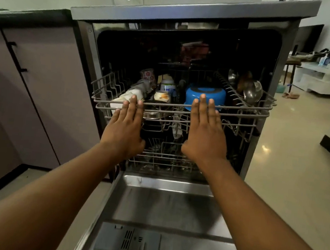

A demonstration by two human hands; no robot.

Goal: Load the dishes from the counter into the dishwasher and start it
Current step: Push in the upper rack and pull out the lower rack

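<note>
1. Dishwasher door [161, 204]: lies open and flat beneath your forearms, with a grey detergent compartment [128, 242] at its near end.
2. Lower rack [156, 156]: sits inside the tub, just behind the door and below your hands.
3. Your left hand [126, 126]: fingers straight and together, fingertips at the front rail of the upper rack [244, 109]; it grips nothing.
4. Your right hand [205, 129]: fingers likewise straight, laid flat against the same rail, holding nothing.
5. Upper rack contents: white dish [134, 93] at left, steel pot [151, 114] between your hands, blue bowl [196, 91] upside down behind your right fingertips, steel ladles [252, 91] at right, flowered cup [147, 74] further back.
6. Dark counter [28, 12]: left of the dishwasher, above mauve cabinets [43, 69].
</note>
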